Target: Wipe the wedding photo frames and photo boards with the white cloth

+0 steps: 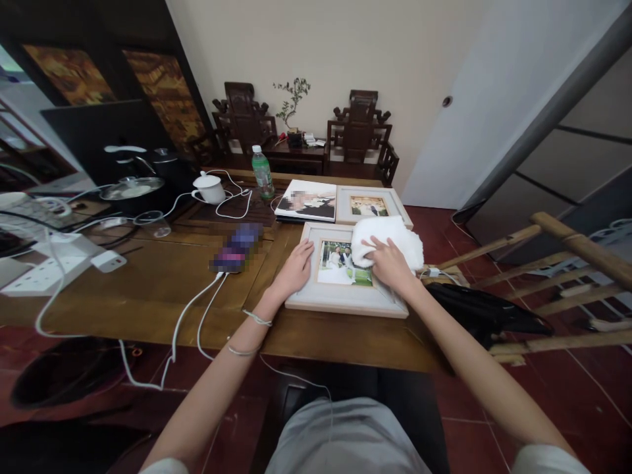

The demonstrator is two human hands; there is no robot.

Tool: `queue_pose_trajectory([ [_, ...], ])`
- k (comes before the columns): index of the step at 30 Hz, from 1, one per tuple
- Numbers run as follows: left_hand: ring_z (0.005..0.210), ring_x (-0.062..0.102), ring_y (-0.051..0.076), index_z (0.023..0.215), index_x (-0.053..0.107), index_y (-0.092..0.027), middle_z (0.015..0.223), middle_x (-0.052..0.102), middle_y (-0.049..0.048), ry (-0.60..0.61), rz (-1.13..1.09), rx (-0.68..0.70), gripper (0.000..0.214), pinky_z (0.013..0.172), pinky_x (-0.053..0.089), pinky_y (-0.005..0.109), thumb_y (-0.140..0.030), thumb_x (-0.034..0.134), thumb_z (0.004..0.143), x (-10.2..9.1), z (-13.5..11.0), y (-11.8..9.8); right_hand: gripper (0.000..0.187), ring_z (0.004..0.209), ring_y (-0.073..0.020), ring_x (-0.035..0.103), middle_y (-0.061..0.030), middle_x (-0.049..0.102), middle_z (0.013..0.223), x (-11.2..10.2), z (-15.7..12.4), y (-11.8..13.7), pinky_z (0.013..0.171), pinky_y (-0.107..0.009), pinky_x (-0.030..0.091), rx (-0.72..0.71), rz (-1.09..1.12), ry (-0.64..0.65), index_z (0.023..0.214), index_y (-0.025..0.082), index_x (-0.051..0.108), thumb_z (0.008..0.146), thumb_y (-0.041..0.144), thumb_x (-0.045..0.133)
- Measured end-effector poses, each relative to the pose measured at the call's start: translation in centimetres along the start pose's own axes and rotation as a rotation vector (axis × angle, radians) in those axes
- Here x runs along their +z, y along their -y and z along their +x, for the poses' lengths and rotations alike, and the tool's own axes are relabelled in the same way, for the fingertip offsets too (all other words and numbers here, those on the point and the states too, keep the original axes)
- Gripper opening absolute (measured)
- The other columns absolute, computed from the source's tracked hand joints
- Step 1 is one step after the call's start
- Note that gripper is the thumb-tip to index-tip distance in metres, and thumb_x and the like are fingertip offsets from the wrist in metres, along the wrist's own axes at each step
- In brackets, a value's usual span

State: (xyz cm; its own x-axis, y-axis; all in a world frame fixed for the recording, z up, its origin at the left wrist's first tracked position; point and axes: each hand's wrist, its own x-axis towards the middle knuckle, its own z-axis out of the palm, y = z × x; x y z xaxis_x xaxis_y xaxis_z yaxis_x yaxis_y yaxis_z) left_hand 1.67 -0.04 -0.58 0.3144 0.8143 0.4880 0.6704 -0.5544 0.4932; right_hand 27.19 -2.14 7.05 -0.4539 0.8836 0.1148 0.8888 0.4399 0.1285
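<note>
A light-coloured picture frame (345, 304) lies flat on the wooden table, with a wedding photo (340, 263) in its middle. My left hand (295, 268) holds the frame's left edge, its fingers resting over the border. In my right hand (390, 263) is a folded white cloth (395, 234), pressed on the upper right part of the frame. The cloth covers that corner and the edge of the photo. Behind it lie a second framed photo (390, 196) and, to its left, a photo album (311, 197).
Left of the frame a phone (237, 247) with white cables lies on the table (148, 289). Farther off stand a green-labelled bottle (263, 172), a lidded white cup (209, 189) and a plastic cup (157, 225). A power strip (54, 263) sits far left, a bamboo rack (582, 253) at right.
</note>
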Motion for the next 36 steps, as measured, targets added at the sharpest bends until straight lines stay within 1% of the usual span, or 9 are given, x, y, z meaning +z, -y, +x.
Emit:
queue_pose_trajectory([
  [5, 0.133, 0.036, 0.024, 0.125, 0.052, -0.011, 0.133, 0.052, 0.0142, 0.019, -0.019, -0.019, 0.042, 0.112, 0.029, 0.048, -0.013, 0.036, 0.086, -0.1, 0.0, -0.1, 0.060, 0.136, -0.0281, 0.030, -0.0055, 0.030, 0.150, -1.8, 2.3, -1.0, 0.099, -0.043, 0.040, 0.076, 0.004, -0.130, 0.118, 0.014, 0.059, 0.069, -0.009, 0.033],
  [8, 0.133, 0.036, 0.025, 0.124, 0.053, -0.008, 0.133, 0.051, 0.0168, 0.013, -0.025, -0.025, 0.042, 0.112, 0.029, 0.048, -0.014, 0.036, 0.087, -0.1, 0.0, -0.2, 0.062, 0.141, -0.0276, 0.015, 0.0011, 0.020, 0.154, -2.2, 3.2, -0.9, 0.105, -0.046, 0.033, 0.050, -0.027, -0.231, 0.120, 0.019, 0.057, 0.072, -0.009, 0.029],
  [10, 0.133, 0.036, 0.025, 0.124, 0.053, -0.008, 0.133, 0.051, 0.0167, 0.009, -0.031, -0.028, 0.041, 0.112, 0.029, 0.048, -0.014, 0.036, 0.087, -0.1, 0.0, -0.1, 0.062, 0.141, -0.0305, 0.013, 0.0034, 0.023, 0.153, -1.5, 3.5, -0.6, 0.106, -0.054, 0.029, 0.039, -0.060, -0.194, 0.118, 0.022, 0.059, 0.073, -0.009, 0.030],
  [12, 0.133, 0.036, 0.025, 0.124, 0.053, -0.010, 0.133, 0.051, 0.0150, 0.008, -0.037, -0.035, 0.041, 0.111, 0.029, 0.049, -0.014, 0.036, 0.087, -0.1, 0.0, -0.1, 0.061, 0.137, -0.0363, 0.020, 0.0009, 0.031, 0.150, -0.4, 3.4, -0.4, 0.103, -0.060, 0.028, 0.031, -0.087, -0.090, 0.117, 0.021, 0.061, 0.071, -0.009, 0.033],
  [17, 0.133, 0.037, 0.024, 0.125, 0.053, -0.012, 0.132, 0.052, 0.0126, -0.001, -0.031, -0.034, 0.042, 0.111, 0.029, 0.048, -0.013, 0.037, 0.086, 0.0, 0.0, -0.1, 0.049, 0.130, -0.0431, 0.031, -0.0055, 0.036, 0.147, 1.0, 1.2, 1.4, 0.099, -0.063, 0.030, -0.007, -0.144, 0.007, 0.114, 0.017, 0.064, 0.077, -0.002, 0.039],
  [24, 0.133, 0.037, 0.024, 0.124, 0.053, -0.010, 0.132, 0.052, 0.0140, -0.008, -0.018, -0.026, 0.042, 0.111, 0.030, 0.046, -0.012, 0.037, 0.085, 0.1, 0.0, -0.3, 0.044, 0.126, -0.0450, 0.037, -0.0103, 0.038, 0.145, -2.5, -5.6, 6.3, 0.096, -0.064, 0.033, -0.051, -0.080, 0.181, 0.116, 0.019, 0.065, 0.077, 0.005, 0.047],
  [28, 0.133, 0.036, 0.025, 0.123, 0.053, -0.007, 0.133, 0.051, 0.0163, 0.000, -0.016, -0.029, 0.042, 0.112, 0.029, 0.046, -0.011, 0.036, 0.085, 0.0, 0.0, -0.4, 0.047, 0.125, -0.0454, 0.039, -0.0112, 0.039, 0.145, -4.2, -7.8, 7.9, 0.093, -0.062, 0.038, -0.090, 0.000, 0.255, 0.115, 0.018, 0.065, 0.075, 0.003, 0.044],
  [32, 0.132, 0.037, 0.025, 0.123, 0.053, -0.007, 0.132, 0.052, 0.0164, 0.010, 0.005, -0.025, 0.041, 0.112, 0.030, 0.046, -0.012, 0.036, 0.086, -0.1, 0.0, -0.3, 0.054, 0.130, -0.0445, 0.032, -0.0103, 0.037, 0.146, -3.5, -7.1, 7.6, 0.096, -0.062, 0.036, -0.121, 0.032, 0.223, 0.120, 0.017, 0.061, 0.073, 0.001, 0.042],
  [36, 0.131, 0.038, 0.025, 0.122, 0.054, -0.009, 0.131, 0.053, 0.0149, -0.002, 0.005, -0.016, 0.040, 0.111, 0.031, 0.046, -0.013, 0.037, 0.086, -0.1, 0.0, -0.1, 0.057, 0.133, -0.0417, 0.029, -0.0091, 0.036, 0.147, -1.5, -4.4, 5.4, 0.099, -0.062, 0.032, -0.115, 0.036, 0.172, 0.125, 0.018, 0.057, 0.072, 0.001, 0.042],
])
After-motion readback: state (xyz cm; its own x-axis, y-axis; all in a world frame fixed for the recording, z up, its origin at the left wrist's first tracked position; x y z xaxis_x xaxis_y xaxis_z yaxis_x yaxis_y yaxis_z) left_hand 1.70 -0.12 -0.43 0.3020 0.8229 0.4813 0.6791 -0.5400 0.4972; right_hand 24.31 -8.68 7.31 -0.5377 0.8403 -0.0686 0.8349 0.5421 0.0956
